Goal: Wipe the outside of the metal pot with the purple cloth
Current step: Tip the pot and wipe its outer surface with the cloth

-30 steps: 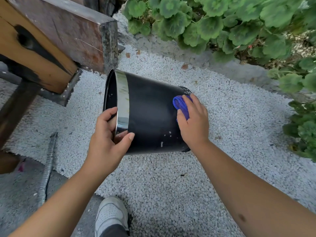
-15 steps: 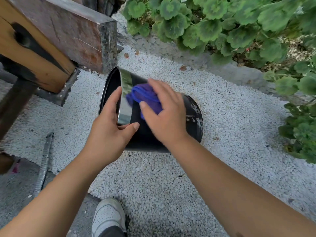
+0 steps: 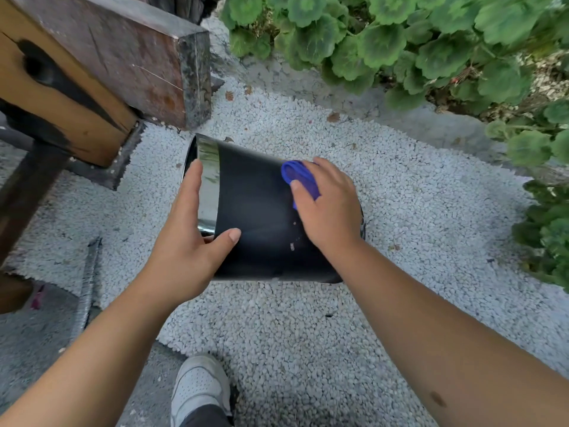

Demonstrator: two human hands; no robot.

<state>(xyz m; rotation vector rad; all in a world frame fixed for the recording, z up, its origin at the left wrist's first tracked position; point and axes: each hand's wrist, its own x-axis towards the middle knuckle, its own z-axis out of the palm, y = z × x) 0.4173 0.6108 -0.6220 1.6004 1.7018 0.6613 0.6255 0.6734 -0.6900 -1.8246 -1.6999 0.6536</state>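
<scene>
The black metal pot (image 3: 258, 217) with a shiny chrome band at its rim is held on its side above white gravel, its mouth turned left. My left hand (image 3: 187, 241) grips the rim end, fingers over the chrome band and thumb on the black wall. My right hand (image 3: 329, 211) presses the bunched purple cloth (image 3: 300, 177) against the pot's upper wall near its base end. A few pale specks dot the wall below that hand. Most of the cloth is hidden under my fingers.
A heavy wooden beam (image 3: 101, 60) on a metal base stands at the upper left, close to the pot's mouth. Green leafy plants (image 3: 400, 41) fill the top and right edge. White gravel (image 3: 308, 334) covers the ground; my white shoe (image 3: 200, 392) is at the bottom.
My right hand slid the cloth from the rim band back along the wall toward the pot's base end. The pot tilted so more of its side faces me.
</scene>
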